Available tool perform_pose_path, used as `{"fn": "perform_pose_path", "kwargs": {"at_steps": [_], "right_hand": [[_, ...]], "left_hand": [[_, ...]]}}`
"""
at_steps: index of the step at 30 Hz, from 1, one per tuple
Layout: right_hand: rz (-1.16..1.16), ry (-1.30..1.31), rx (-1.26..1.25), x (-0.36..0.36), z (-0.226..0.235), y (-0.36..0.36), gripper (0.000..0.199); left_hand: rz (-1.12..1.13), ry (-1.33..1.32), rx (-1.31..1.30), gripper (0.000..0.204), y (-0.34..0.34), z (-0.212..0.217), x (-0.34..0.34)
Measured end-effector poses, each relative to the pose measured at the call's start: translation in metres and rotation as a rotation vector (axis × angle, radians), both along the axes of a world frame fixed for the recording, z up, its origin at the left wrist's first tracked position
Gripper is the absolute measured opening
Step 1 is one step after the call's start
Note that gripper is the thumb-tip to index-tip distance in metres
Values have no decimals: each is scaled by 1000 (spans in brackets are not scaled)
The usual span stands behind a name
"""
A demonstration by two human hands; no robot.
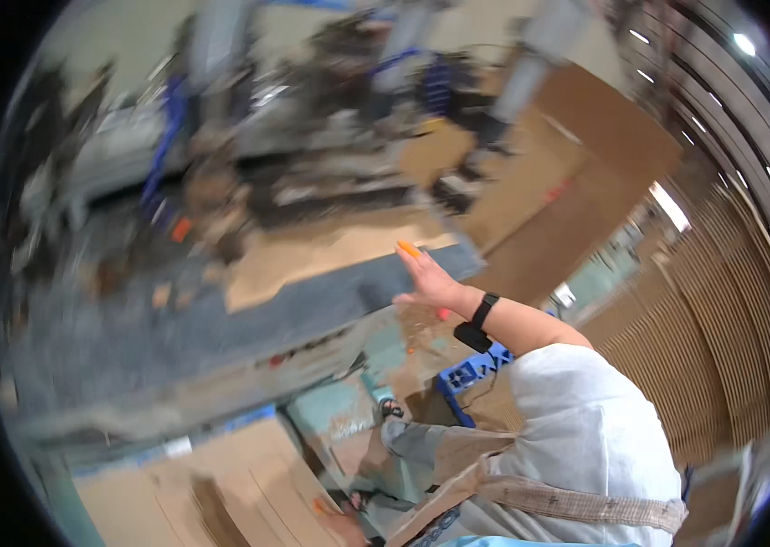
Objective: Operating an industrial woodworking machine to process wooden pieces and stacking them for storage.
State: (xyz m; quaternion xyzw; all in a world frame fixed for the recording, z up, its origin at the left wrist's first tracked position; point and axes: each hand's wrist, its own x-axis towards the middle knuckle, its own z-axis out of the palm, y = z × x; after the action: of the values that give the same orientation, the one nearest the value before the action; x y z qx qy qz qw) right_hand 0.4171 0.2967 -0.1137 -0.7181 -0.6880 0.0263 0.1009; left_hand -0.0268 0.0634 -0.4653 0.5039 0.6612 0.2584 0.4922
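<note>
My right hand [432, 281] reaches out over the front edge of a grey machine bed [312, 296]. Its fingers are stretched, the thumb stands apart, and nothing is held. An orange finger cover [409, 248] sits on a fingertip, and a black wristband [476, 330] goes round the wrist. Just beyond the fingers lies a brown cardboard sheet [312, 255] with an uneven edge; whether I touch it cannot be made out. At the lower edge, what looks like my left hand [341, 523] shows in part, with an orange patch at its fingers. Blur hides its grip.
Blurred machinery with blue hoses [166, 137] fills the far left. Large brown boards [585, 155] stand behind my right hand. A tall stack of corrugated cardboard [713, 328] is at right. A blue plastic frame [472, 374] and flat cardboard [194, 483] lie lower down.
</note>
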Motion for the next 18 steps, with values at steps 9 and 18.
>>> {"fn": "perform_pose_path", "kwargs": {"at_steps": [9, 18], "right_hand": [[-959, -1407, 767, 141, 471, -429, 107], [-1650, -537, 335, 119, 550, -660, 56]], "left_hand": [[-517, 94, 512, 66, 112, 158, 71], [-663, 201, 1055, 54, 308, 264, 239]]}}
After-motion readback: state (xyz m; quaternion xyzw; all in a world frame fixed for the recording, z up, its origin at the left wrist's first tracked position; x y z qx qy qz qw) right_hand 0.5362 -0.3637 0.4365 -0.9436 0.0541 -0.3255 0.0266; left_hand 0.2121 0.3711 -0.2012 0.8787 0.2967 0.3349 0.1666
